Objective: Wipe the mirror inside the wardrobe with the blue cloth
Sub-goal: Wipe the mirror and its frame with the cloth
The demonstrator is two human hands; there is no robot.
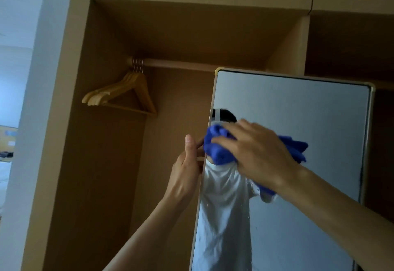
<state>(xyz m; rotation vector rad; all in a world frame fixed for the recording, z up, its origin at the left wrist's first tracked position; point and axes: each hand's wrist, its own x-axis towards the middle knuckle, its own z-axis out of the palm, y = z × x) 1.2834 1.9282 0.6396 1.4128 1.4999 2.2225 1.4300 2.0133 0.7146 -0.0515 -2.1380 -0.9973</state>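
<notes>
A tall mirror [298, 121] in a thin gold frame stands out from the wooden wardrobe, filling the right half of the view. My right hand [258, 153] presses a bunched blue cloth [215, 147] against the glass near the mirror's left edge, fingers spread over the cloth. My left hand [187, 168] grips the left edge of the mirror frame, thumb up along the front and fingers behind it. Small droplets show on the glass below the cloth. The mirror reflects a person in a white shirt.
The open wardrobe [102, 164] has a wooden rail [181, 64] with several wooden hangers [125, 93] at its left end. A second dark compartment [349, 44] lies to the right. A white wall and a bright room are at far left.
</notes>
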